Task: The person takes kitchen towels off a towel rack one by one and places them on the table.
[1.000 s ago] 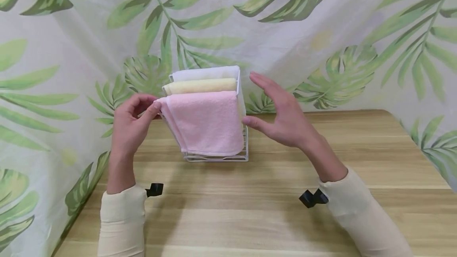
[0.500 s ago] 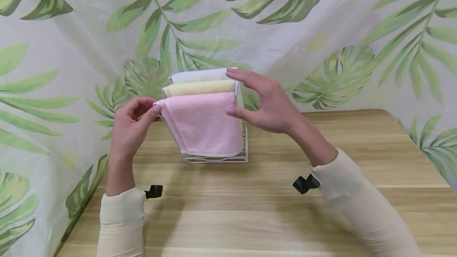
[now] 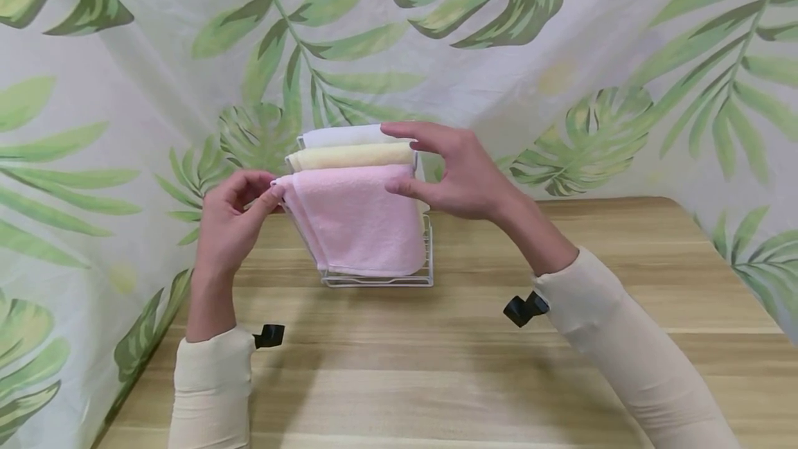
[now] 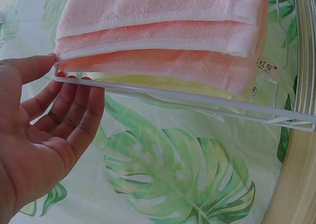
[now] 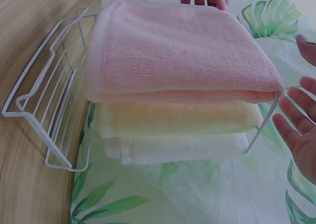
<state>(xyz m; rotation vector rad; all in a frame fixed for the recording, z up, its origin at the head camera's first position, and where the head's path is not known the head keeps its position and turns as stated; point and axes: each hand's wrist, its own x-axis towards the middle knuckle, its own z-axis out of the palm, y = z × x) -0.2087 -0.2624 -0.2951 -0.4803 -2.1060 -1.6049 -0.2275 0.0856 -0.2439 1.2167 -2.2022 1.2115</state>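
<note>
A white wire rack point(image 3: 377, 281) stands on the wooden table point(image 3: 436, 366) with three folded towels hung over it. The pink towel point(image 3: 358, 217) is in front, a yellow towel point(image 3: 349, 156) behind it and a white towel point(image 3: 339, 136) at the back. My left hand point(image 3: 264, 186) is at the pink towel's upper left corner, thumb on that corner. In the left wrist view its fingers point(image 4: 74, 100) lie fairly straight under the rack's wire point(image 4: 197, 98). My right hand point(image 3: 399, 158) spans the rack's right end with fingers spread. Its fingers point(image 5: 296, 120) stay just off the towels point(image 5: 187, 51).
A leaf-print cloth point(image 3: 561, 54) hangs right behind the rack and wraps round the left side of the table. Small black camera mounts sit at both wrists point(image 3: 269, 335) point(image 3: 524, 309). Bare wooden tabletop lies in front of the rack and to its right.
My right hand has moved left and up from beside the rack to span its right end, index finger over the white towel. My left hand has stayed at the pink towel's corner.
</note>
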